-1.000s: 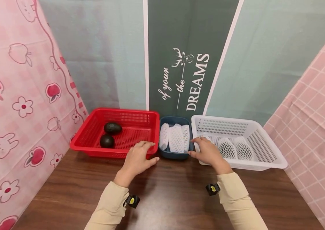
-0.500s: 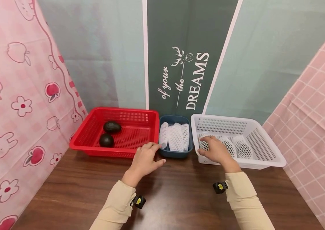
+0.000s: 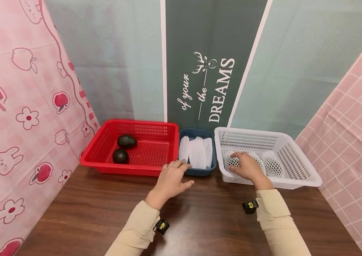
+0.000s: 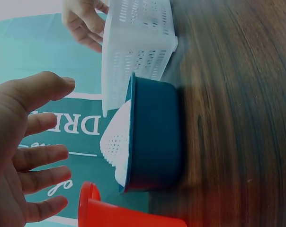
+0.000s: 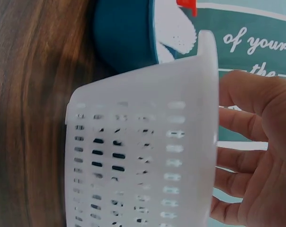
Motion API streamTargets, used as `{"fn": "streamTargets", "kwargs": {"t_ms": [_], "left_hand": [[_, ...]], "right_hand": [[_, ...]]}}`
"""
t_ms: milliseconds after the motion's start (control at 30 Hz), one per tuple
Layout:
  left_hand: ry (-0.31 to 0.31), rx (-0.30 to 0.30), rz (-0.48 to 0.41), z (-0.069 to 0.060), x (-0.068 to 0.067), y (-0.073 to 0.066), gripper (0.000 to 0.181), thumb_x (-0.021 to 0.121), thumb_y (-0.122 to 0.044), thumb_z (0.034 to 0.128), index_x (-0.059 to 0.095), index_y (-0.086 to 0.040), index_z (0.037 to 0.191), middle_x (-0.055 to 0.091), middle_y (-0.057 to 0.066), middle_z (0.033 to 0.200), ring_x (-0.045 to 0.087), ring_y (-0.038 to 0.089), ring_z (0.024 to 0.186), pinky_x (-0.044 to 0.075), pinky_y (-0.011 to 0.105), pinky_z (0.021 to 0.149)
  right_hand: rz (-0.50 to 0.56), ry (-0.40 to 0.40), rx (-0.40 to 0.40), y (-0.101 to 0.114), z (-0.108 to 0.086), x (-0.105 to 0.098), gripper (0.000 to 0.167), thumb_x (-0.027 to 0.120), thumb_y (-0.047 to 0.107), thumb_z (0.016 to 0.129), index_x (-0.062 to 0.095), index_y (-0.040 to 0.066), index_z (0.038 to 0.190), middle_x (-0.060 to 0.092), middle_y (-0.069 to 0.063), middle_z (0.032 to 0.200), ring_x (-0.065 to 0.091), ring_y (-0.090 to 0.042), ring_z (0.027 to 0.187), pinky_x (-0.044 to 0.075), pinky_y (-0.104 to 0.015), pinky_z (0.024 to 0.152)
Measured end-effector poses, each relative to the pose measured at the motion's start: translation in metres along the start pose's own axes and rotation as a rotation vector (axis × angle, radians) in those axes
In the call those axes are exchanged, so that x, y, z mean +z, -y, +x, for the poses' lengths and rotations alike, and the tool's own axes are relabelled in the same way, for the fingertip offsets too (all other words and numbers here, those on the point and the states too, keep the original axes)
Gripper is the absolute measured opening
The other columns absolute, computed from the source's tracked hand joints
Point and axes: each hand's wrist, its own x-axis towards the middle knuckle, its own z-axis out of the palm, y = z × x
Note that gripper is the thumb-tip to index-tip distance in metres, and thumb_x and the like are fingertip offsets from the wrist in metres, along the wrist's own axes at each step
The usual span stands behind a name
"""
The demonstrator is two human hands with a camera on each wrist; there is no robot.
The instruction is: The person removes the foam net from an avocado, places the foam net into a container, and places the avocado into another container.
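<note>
My left hand (image 3: 172, 180) hovers at the front edge of the blue bin (image 3: 199, 172), fingers spread and holding nothing; the left wrist view shows its open palm beside the bin (image 4: 157, 135). White foam net sleeves (image 3: 198, 153) lie in that bin. Over the front left of the white basket (image 3: 300, 182), my right hand (image 3: 247, 167) reaches with bent, relaxed fingers beside a net-covered dark fruit (image 3: 233, 161); contact cannot be told. Another netted fruit (image 3: 273, 167) lies farther right, and one between them is partly hidden by the hand. In the right wrist view the basket wall (image 5: 147, 156) hides the fingertips.
At the left, the red basket (image 3: 136, 170) holds two dark avocados, one (image 3: 127, 141) behind the other (image 3: 120, 156). The three containers stand in a row on the wooden table (image 3: 206, 220), against a green curtain (image 3: 129, 71). Pink cloths hang at both sides.
My right hand has moved right, from the gap by the blue bin to above the white basket's left part. My left hand has shifted right, from the red basket's corner to the blue bin's front.
</note>
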Motion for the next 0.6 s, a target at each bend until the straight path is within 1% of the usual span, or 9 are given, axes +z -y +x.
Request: {"fn": "streamTargets", "kwargs": {"t_ms": [133,333,467,600], "left_hand": [[0.003,0.014,0.025,0.002,0.003,-0.004,0.045,0.073,-0.039,0.0754,0.064,-0.014,0.112,0.059,0.009,0.113,0.054,0.025,0.102,0.042,0.041,0.075],[-0.012,0.033,0.041,0.003,0.009,-0.007,0.044,0.074,-0.039,0.0742,0.065,-0.015,0.110,0.057,0.003,0.100,0.055,0.020,0.092,0.042,0.037,0.071],[-0.018,0.047,0.036,0.004,0.012,-0.010,0.044,0.074,-0.040,0.0745,0.065,-0.015,0.110,0.057,0.002,0.099,0.055,0.020,0.094,0.042,0.038,0.073],[-0.021,0.082,0.045,0.003,0.017,-0.015,0.044,0.073,-0.039,0.0752,0.065,-0.016,0.111,0.059,0.002,0.102,0.055,0.021,0.097,0.042,0.040,0.076]], "right_hand": [[0.011,0.005,0.021,-0.005,0.001,0.002,0.043,0.071,0.014,0.076,0.059,-0.008,0.111,0.056,-0.027,0.106,0.053,-0.042,0.097,0.042,-0.053,0.080],[0.011,0.017,0.036,-0.011,0.001,0.003,0.042,0.071,0.014,0.077,0.059,-0.007,0.112,0.057,-0.027,0.105,0.053,-0.043,0.097,0.042,-0.054,0.080],[0.017,0.026,0.058,-0.013,0.002,0.005,0.044,0.070,0.015,0.077,0.058,-0.007,0.113,0.056,-0.028,0.106,0.053,-0.043,0.097,0.041,-0.054,0.080],[0.021,0.037,0.090,-0.015,0.005,0.009,0.046,0.071,0.017,0.078,0.057,-0.006,0.115,0.056,-0.027,0.106,0.052,-0.041,0.098,0.041,-0.054,0.081]]}}
